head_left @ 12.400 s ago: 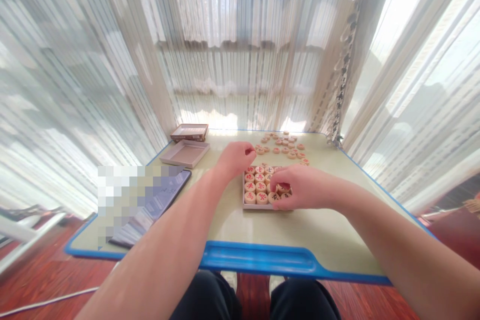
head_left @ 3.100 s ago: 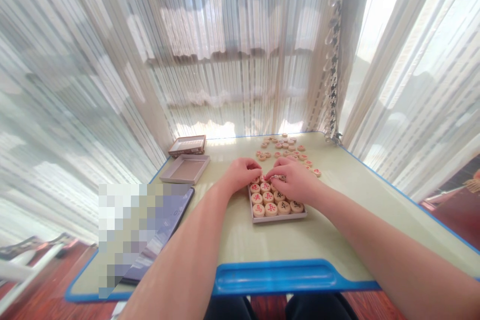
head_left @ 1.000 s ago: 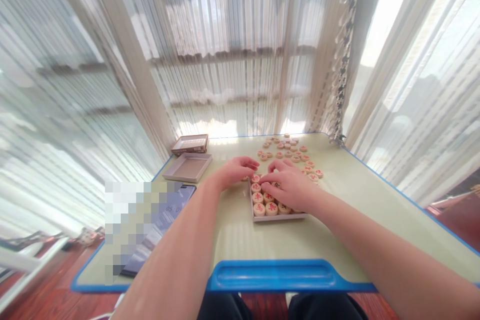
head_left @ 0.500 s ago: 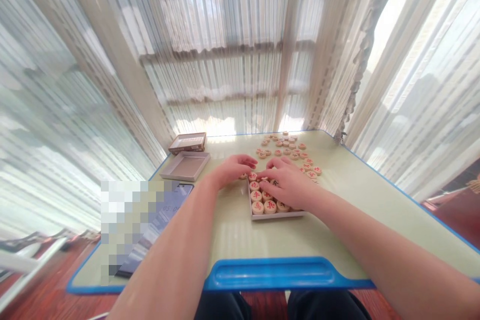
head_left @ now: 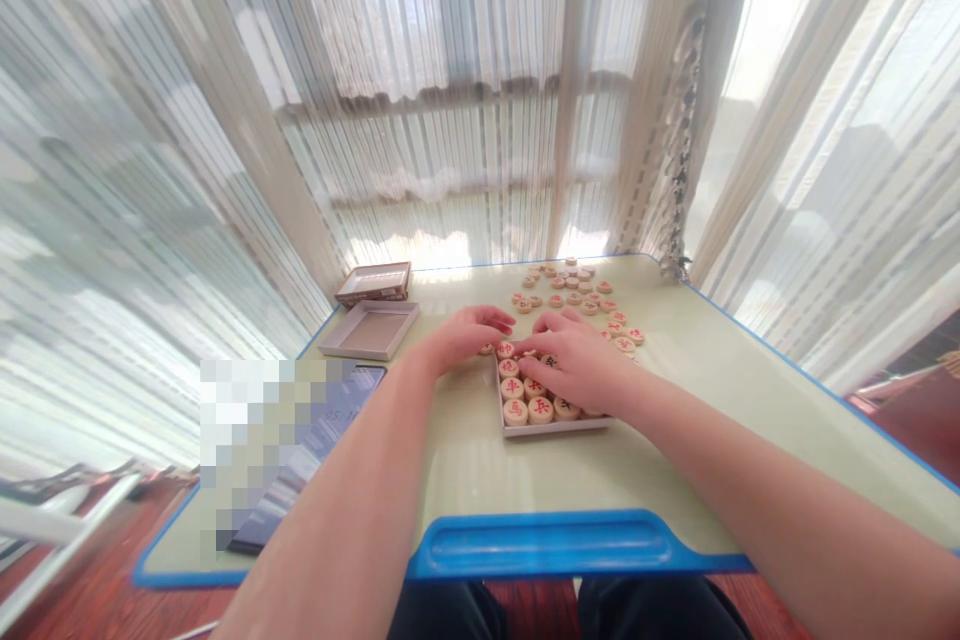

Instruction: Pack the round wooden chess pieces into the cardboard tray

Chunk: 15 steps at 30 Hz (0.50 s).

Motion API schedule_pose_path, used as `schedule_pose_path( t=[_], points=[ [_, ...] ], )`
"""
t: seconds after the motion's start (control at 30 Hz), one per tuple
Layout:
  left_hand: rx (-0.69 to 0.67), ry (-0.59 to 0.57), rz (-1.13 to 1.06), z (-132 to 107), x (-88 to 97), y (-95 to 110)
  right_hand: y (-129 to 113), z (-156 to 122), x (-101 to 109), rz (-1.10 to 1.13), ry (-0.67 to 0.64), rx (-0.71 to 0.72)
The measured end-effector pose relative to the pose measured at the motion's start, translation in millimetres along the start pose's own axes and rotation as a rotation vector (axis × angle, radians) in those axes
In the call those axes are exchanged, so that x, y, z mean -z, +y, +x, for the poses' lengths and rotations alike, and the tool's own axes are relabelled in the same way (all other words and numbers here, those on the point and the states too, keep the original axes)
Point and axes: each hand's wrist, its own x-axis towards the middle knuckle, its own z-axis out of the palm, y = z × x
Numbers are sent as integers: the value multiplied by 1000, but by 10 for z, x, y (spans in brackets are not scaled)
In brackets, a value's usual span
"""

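Note:
A shallow box (head_left: 556, 430) on the table holds round wooden Chinese chess pieces (head_left: 541, 410) in rows, with red or dark characters. My right hand (head_left: 581, 355) lies over the box, fingers spread and thumb apart, touching pieces at its far side. It hides much of the box's right half. At the far left corner of the box is my left hand (head_left: 471, 328), its fingers loosely curved and apart. Partly under that hand, just outside the box, a loose piece (head_left: 486, 350) shows. I see nothing gripped in either hand.
Several loose chess pieces (head_left: 574, 298) are scattered beyond the box and to its right. At the far left stand an open box lid (head_left: 371, 350) and another box (head_left: 374, 282). A phone (head_left: 300, 480) lies left of my forearm. The table has a blue edge (head_left: 547, 545); curtains (head_left: 450, 150) hang behind.
My hands have stayed almost still at the box. The view has shifted slightly, and the pieces in and around the box look the same.

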Motion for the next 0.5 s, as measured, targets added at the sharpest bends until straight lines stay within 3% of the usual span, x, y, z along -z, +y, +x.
schedule_pose_path(
  t=[0.2, 0.37, 0.5],
  points=[
    [12, 34, 2, -13, 0, 22, 41, 16, -4, -4, 91, -47],
    [25, 48, 21, 2, -5, 25, 195, 67, 87, 137, 247, -347],
    [30, 44, 16, 7, -10, 23, 324, 87, 126, 238, 232, -500]
  ],
)
